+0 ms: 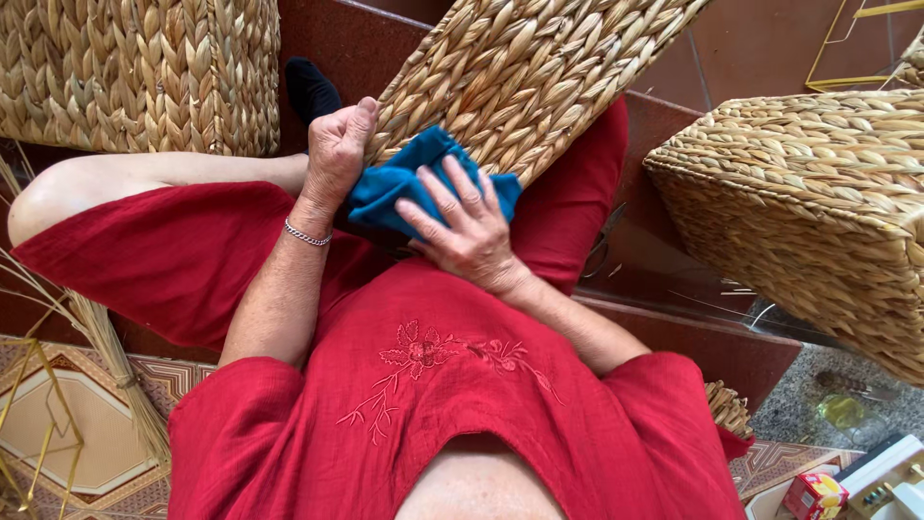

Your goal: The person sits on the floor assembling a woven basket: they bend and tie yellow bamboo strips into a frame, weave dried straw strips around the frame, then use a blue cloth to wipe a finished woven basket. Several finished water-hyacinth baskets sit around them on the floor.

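Wickerwork dominates your view: three plaited baskets of dry, straw-coloured fibre, each woven in a thick braid pattern. The one you work on, the lap basket [525, 77], lies tilted across your thighs, its flat woven face slanting from your lap up to the top edge of the view. Your left hand [337, 154] is curled into a closed grip on the lower left edge of that basket, thumb on top; a thin silver chain bracelet [306, 235] circles its wrist. Your right hand [467, 226] lies flat with fingers spread, pressing one soft, crumpled teal cloth [409, 178] against the basket's lower end, just beside your left hand. A second basket [144, 72], rounded in its wall, stands at upper left, apart from your knee. A third basket [818, 207], box-shaped with a sharp corner, sits at right on the dark red step [693, 337]. You wear a loose red garment [433, 404] of crinkled fabric with one embroidered flower spray on the chest. One bundle of loose dry straw [111, 356] lies at left on patterned floor tiles. Two thin yellow wire frames show, one at lower left [34, 385], one at upper right [842, 48].
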